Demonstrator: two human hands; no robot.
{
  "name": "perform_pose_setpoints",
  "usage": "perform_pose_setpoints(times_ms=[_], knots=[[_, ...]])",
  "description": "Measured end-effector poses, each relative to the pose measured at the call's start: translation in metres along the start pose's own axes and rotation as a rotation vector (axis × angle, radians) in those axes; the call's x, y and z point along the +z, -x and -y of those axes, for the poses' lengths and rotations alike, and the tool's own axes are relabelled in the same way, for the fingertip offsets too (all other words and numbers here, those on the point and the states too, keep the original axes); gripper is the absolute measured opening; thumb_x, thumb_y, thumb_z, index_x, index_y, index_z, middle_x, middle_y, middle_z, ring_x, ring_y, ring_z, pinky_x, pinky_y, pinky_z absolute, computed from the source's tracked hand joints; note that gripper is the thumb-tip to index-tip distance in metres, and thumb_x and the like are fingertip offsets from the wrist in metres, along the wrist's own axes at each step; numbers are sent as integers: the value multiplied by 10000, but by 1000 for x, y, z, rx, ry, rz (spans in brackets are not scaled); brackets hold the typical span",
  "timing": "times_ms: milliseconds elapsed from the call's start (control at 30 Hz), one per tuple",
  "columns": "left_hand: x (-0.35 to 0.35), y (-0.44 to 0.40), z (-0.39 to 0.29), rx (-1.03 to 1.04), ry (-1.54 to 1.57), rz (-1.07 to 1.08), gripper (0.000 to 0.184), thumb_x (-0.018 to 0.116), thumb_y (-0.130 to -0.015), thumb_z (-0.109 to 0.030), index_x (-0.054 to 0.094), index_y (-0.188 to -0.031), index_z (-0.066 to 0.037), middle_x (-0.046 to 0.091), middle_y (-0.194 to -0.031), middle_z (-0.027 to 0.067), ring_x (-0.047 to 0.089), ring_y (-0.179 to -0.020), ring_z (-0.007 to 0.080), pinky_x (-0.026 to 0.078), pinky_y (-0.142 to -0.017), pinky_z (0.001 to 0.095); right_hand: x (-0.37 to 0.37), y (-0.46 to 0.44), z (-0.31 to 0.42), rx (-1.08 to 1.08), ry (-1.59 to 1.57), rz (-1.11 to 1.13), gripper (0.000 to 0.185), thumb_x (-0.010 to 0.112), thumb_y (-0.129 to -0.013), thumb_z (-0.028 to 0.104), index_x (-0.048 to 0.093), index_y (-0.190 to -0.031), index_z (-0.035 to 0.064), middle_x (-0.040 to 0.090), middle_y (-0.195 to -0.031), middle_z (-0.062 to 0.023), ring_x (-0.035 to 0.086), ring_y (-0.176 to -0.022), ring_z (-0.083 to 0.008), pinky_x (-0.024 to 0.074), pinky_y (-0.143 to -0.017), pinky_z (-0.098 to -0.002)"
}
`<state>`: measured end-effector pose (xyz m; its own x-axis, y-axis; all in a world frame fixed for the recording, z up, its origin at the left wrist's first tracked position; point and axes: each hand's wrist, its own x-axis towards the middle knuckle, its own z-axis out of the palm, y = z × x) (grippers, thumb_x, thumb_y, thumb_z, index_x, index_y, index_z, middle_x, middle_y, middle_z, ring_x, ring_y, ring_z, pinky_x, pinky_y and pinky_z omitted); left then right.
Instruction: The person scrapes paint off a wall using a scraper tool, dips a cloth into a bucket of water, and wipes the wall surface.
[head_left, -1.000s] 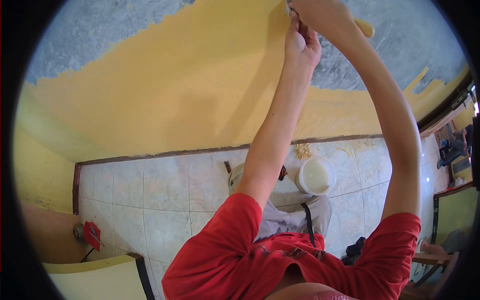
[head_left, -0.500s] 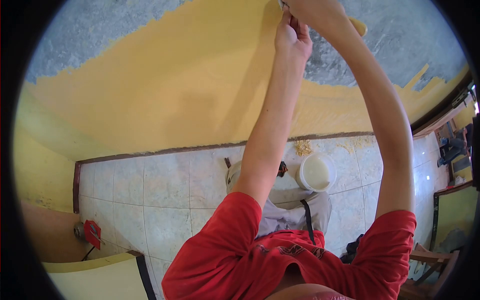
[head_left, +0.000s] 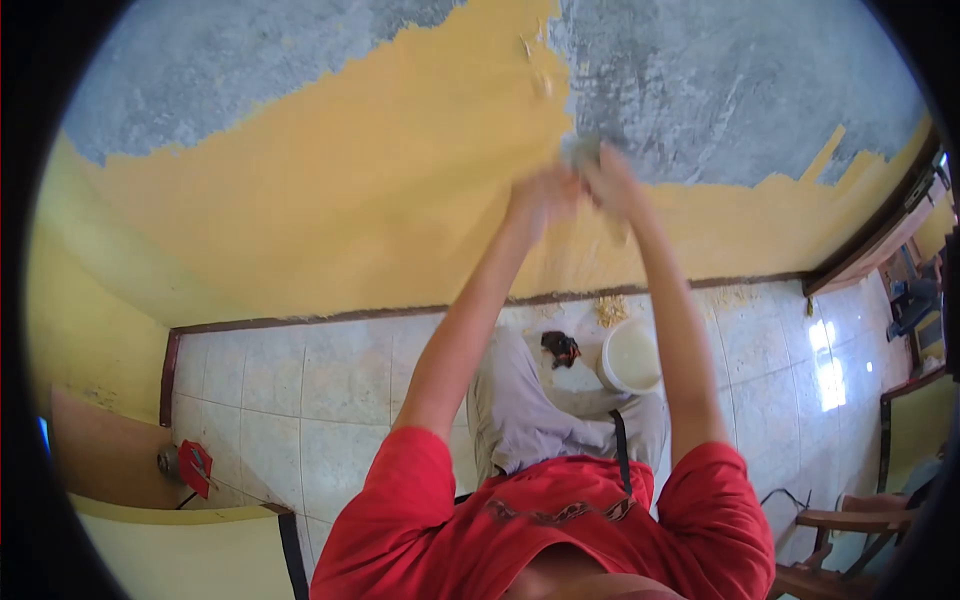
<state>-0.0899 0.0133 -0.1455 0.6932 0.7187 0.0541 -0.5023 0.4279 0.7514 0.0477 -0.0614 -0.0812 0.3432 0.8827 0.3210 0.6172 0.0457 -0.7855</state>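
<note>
In front of me is a wall with yellow paint [head_left: 400,180] and bare grey patches [head_left: 680,90]. My right hand [head_left: 615,188] is closed around a scraper [head_left: 584,150], whose flat blade lies at the border between yellow and grey; motion blurs it. My left hand [head_left: 545,196] is beside the right, close to the tool, its fingers too smeared to show whether they grip it. Loose paint flakes [head_left: 541,82] show against the wall above my hands.
A white bucket [head_left: 630,358] stands on the tiled floor before my knees, near a pile of yellow scrapings [head_left: 612,310] and a small black-and-orange object [head_left: 562,348]. A red object [head_left: 196,468] lies at left. Wooden furniture [head_left: 850,520] stands at right; a person [head_left: 912,305] is partly visible beyond the doorway.
Both hands have come down the wall from the top of the view, the scraper moving with my right hand. More bare grey wall now shows above them.
</note>
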Motion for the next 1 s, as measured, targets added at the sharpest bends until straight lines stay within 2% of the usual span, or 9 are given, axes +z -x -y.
perform_pose_setpoints(times_ms=[33,100,233,400,567,700,767,833,1000], knots=[[-40,20,30,-23,-428,26,255,563,-944,-186,648,-1100,-2,699,-968,103,674,-794,174,546,-681,317,12,37,-25,143,-216,130,223,498,-923,249,589,-910,46,567,-638,-42,558,-534,-125,434,-434,-310],[-106,69,79,-76,-1080,-89,240,662,-873,-247,716,-1008,-55,726,-879,115,705,-732,183,554,-651,322,40,108,-99,556,-588,339,134,526,-858,65,568,-977,22,597,-695,-63,580,-565,-164,456,-482,-275],[-176,166,139,214,-1412,-288,173,657,-832,-159,704,-962,-55,723,-869,114,713,-739,216,553,-680,317,131,189,-219,959,-1436,131,324,535,-899,19,453,-1211,46,597,-937,-113,597,-706,-216,512,-570,-334],[-134,180,124,275,-1318,-338,139,653,-822,-134,690,-931,-55,710,-827,124,706,-722,234,550,-667,324,51,94,-3,227,-1237,264,487,503,-871,-10,419,-1338,101,593,-1221,-74,536,-732,-117,485,-596,-294],[-131,180,127,264,-1369,-326,126,647,-828,-152,702,-914,-79,708,-820,118,697,-708,244,536,-642,328,-24,6,138,-210,-1092,376,189,578,-954,147,604,-1106,39,631,-988,-33,553,-701,-93,476,-604,-244],[-130,177,129,242,-1349,-314,126,641,-835,-163,709,-903,-82,711,-814,117,700,-701,242,535,-634,328,-19,-22,140,-160,-1176,124,214,586,-963,248,596,-1015,40,616,-875,-35,542,-613,-109,459,-518,-273],[-132,177,130,238,-1333,-316,127,641,-835,-162,710,-906,-83,712,-818,120,700,-698,242,536,-634,329,-12,-10,100,265,-973,160,320,574,-964,362,586,-959,43,558,-755,-12,494,-549,-103,434,-479,-262],[-131,176,129,235,-1360,-299,137,641,-836,-163,713,-919,-79,712,-825,126,701,-698,241,538,-638,332,-6,12,40,333,-902,454,340,551,-967,378,568,-950,39,530,-731,-7,451,-501,-103,398,-443,-266],[-141,172,133,220,-1365,-257,148,639,-834,-156,713,-929,-69,713,-835,130,702,-703,244,542,-650,336,-8,80,-15,510,-927,211,326,485,-974,179,499,-1225,-28,526,-851,-59,504,-603,-128,445,-488,-304]])
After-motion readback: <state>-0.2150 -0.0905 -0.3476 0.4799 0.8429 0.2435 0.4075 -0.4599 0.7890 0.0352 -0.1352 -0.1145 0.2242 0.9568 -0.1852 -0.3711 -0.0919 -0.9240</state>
